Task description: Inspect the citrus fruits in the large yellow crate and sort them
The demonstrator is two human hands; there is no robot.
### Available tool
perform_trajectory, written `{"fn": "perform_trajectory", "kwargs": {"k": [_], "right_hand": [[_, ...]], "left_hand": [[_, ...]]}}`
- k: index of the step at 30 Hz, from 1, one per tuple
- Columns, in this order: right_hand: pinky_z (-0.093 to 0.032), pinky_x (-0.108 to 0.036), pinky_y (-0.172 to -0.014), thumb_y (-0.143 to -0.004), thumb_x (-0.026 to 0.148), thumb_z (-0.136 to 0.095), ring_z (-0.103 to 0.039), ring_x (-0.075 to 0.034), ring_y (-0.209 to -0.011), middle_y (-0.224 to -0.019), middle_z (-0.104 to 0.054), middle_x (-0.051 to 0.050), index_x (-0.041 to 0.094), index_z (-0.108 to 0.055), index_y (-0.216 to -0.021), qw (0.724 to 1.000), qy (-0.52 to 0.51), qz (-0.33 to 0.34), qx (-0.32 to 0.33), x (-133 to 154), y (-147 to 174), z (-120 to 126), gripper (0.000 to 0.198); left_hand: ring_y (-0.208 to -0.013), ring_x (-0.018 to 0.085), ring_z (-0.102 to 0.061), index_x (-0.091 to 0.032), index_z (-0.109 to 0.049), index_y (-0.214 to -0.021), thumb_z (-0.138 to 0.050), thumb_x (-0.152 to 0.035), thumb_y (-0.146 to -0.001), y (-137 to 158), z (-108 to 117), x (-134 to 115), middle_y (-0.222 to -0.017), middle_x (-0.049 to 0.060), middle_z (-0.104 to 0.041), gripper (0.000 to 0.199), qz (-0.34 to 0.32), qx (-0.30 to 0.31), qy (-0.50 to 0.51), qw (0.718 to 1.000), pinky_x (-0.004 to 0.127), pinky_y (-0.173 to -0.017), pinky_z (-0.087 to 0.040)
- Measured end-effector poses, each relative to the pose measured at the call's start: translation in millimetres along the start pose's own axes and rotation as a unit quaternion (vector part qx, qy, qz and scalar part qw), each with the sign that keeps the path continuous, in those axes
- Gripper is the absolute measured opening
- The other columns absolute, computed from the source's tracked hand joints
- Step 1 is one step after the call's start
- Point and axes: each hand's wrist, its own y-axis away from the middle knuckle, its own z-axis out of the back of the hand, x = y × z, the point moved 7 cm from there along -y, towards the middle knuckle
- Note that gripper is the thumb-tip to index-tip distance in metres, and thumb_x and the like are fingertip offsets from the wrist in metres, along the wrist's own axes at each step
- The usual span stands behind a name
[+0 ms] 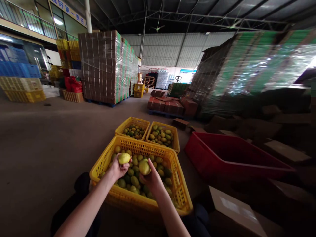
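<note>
My left fingers (pixel 125 167) are curled around a yellow fruit (pixel 124 158), and my right fingers (pixel 146 179) hold a rounder, yellow-green fruit (pixel 144 167). Both are up over a big yellow crate (pixel 145 145) with lots of green and yellow fruits (pixel 134 181) in it. Just behind it are two more yellow crates (pixel 119 131) with fruit inside. To the right is a red tub (pixel 207 164), and nearer me a brown box (pixel 229 197) has shiny tape on it. Farther off, a tall stack of boxes (pixel 97 69) is wrapped in clear plastic. High on the left, a long sign (pixel 67 11) has blue Chinese letters, and I can read "好第一责任". Way back, a blue sign (pixel 188 71) has writing too small to read.
</note>
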Motion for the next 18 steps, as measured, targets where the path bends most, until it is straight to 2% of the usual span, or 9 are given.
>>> {"fn": "perform_trajectory", "kwargs": {"k": [3, 7, 9, 12, 18], "right_hand": [[-0.033, -0.017, -0.035, -0.049, 0.036, -0.091, -0.053, -0.009, -0.046, -0.061, -0.062, 0.004, 0.020, -0.057, -0.078, 0.999, 0.010, 0.016, -0.027, 4, 17, 10, 0.048], [-0.034, -0.018, -0.035, -0.050, 0.027, -0.091, -0.057, -0.011, -0.047, -0.065, -0.065, 0.001, 0.018, -0.059, -0.080, 0.999, 0.041, 0.019, 0.005, 8, 34, 14, 0.044], [-0.032, -0.018, -0.034, -0.054, 0.030, -0.090, -0.057, -0.011, -0.045, -0.065, -0.065, 0.001, 0.018, -0.061, -0.081, 0.999, 0.053, 0.008, 0.011, 9, 38, 18, 0.041], [-0.028, -0.017, -0.031, -0.058, 0.042, -0.088, -0.054, -0.010, -0.040, -0.063, -0.066, 0.001, 0.018, -0.062, -0.080, 0.998, 0.057, -0.020, -0.016, 8, 39, 29, 0.042], [-0.037, -0.021, -0.037, -0.076, 0.065, -0.066, -0.052, -0.011, -0.040, -0.066, -0.070, -0.005, 0.018, -0.064, -0.085, 0.996, 0.046, -0.072, -0.035, -1, 30, 42, 0.048]], "left_hand": [[-0.041, 0.006, -0.037, -0.010, -0.056, -0.080, -0.036, -0.031, -0.093, 2, 3, 3, -0.064, 0.008, -0.057, 0.032, 0.007, -0.016, -0.008, 1.000, 0.013, -0.031, -0.029], [-0.048, 0.010, -0.043, -0.011, -0.056, -0.079, -0.037, -0.036, -0.094, 3, -2, 9, -0.065, 0.009, -0.056, 0.035, 0.015, -0.014, -0.028, 0.999, 0.015, -0.034, -0.033], [-0.049, 0.011, -0.044, -0.011, -0.056, -0.080, -0.033, -0.034, -0.094, 3, -6, 13, -0.066, 0.010, -0.056, 0.035, 0.019, -0.011, -0.031, 0.999, 0.015, -0.035, -0.034], [-0.048, 0.011, -0.043, -0.011, -0.056, -0.080, -0.029, -0.030, -0.094, 0, -11, 20, -0.066, 0.011, -0.057, 0.036, 0.023, -0.016, -0.023, 0.999, 0.016, -0.036, -0.033], [-0.045, 0.012, -0.043, -0.012, -0.055, -0.081, -0.031, -0.032, -0.093, -11, -24, 44, -0.061, 0.009, -0.056, 0.034, 0.046, 0.015, -0.029, 0.998, 0.016, -0.035, -0.030]]}}
